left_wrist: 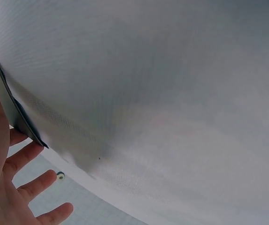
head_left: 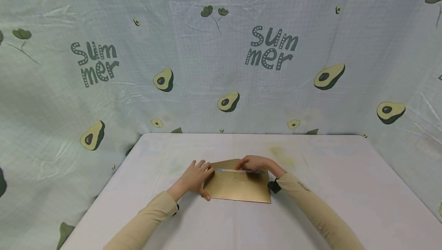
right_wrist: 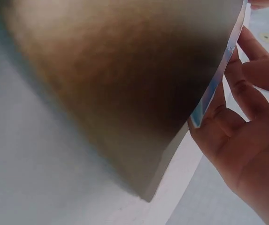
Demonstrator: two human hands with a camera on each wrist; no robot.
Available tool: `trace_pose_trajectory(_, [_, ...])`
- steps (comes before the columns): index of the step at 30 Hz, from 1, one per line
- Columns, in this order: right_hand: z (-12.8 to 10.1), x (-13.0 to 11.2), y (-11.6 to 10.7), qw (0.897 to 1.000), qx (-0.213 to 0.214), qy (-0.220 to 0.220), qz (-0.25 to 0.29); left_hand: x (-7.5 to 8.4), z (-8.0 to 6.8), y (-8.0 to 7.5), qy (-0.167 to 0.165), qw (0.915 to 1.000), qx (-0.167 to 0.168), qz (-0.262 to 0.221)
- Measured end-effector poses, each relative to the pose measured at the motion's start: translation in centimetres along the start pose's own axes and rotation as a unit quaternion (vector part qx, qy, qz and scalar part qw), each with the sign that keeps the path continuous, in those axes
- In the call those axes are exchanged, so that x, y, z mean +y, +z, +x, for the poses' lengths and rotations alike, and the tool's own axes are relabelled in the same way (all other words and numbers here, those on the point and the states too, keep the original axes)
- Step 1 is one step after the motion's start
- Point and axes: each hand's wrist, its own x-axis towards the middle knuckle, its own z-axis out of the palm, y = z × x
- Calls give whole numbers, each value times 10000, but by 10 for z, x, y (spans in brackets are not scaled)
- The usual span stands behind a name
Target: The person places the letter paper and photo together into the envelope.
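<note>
A gold envelope (head_left: 235, 188) lies at the middle of the table with its pointed flap on the far side. Along its opening runs a narrow shiny strip (right_wrist: 214, 84) with a bluish sheen. My left hand (head_left: 197, 176) holds the envelope's left side, its thumb by the near corner and its fingers spread toward the far one. One fingertip meets the dark edge in the left wrist view. My right hand (head_left: 255, 162) reaches over the opening from the right, fingers bent at the strip. Fingertips are hidden behind it in the right wrist view, so I cannot tell whether they pinch it.
A white-covered table (head_left: 328, 188) extends around the envelope. Behind it hangs a pale curtain (head_left: 193, 50) printed with avocados and lettering. A dark wrist device (head_left: 274, 186) sits at the right sleeve cuff, close to the envelope's right edge.
</note>
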Motion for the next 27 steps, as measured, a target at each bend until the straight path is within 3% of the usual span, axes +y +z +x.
trace_pose_trajectory(8, [-11,11,-3,9977,118,-274,616,0,0,1,16,10000,-20,2])
trace_pose_trajectory(27, [-36,32,-5,9961,646,-576,197,-1,-1,1,10,10000,41,14])
